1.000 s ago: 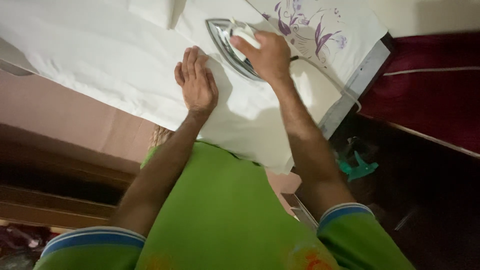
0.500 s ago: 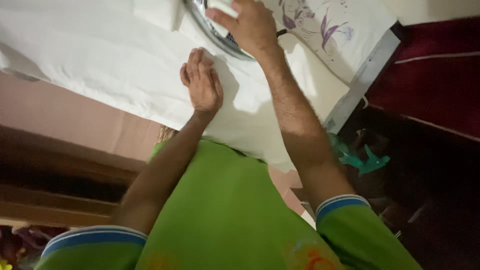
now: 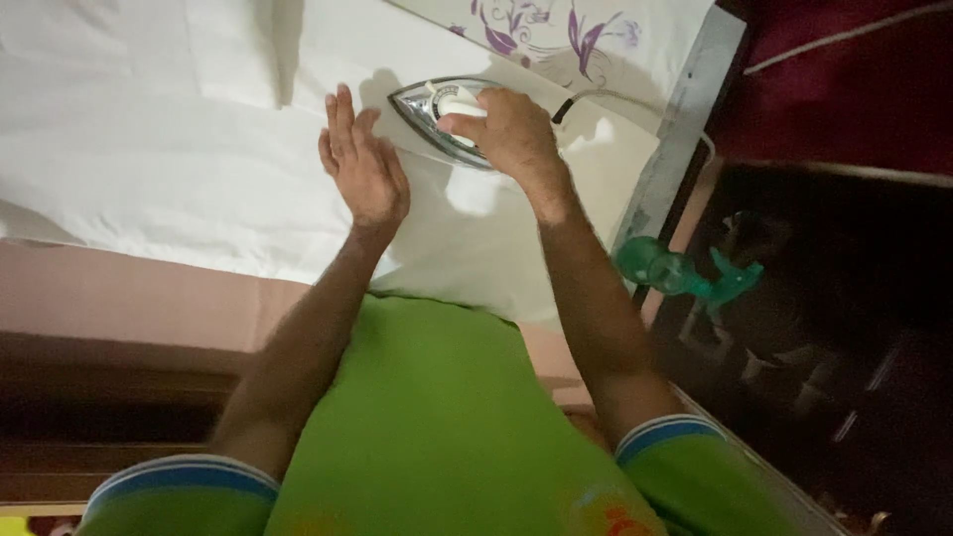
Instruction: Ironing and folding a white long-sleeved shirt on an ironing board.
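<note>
Gripping the iron (image 3: 442,119) handle, right hand (image 3: 511,134) steers it while left hand (image 3: 362,169), fingers open, flattens the white cloth (image 3: 179,169).

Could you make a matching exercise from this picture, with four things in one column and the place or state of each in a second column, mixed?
Things:
1. iron
2. left hand
3. green spray bottle
4. flowered cloth

Places or states:
A. flat on the white cloth
B. beyond the iron, at the top
C. held at its handle by the right hand
D. off the table, to the right

Pairs: 1-C, 2-A, 3-D, 4-B
</note>
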